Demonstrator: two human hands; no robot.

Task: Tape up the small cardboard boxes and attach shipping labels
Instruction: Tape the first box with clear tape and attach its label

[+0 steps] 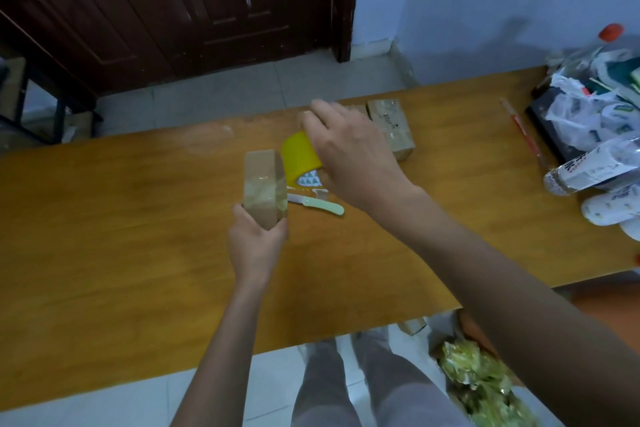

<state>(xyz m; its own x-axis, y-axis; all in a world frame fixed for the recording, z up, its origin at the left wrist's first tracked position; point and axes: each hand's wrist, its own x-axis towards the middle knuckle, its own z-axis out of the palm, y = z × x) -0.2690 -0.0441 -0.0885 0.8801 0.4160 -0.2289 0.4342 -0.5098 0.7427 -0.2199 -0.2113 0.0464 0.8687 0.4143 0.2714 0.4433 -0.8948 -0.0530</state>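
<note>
My left hand grips the near end of a small cardboard box, held upright above the table with clear tape wrapped across its middle. My right hand holds a yellow roll of tape just right of the box; a strip of tape runs from the roll to the box. A folding knife with a pale green handle lies on the wooden table under the roll. Two taped boxes sit behind my right hand, the left one mostly hidden.
Plastic bags, bottles and packets are piled at the table's right end, with a red-striped stick beside them. A bag of yellow-green material lies on the floor at the lower right. A dark wooden door stands behind the table.
</note>
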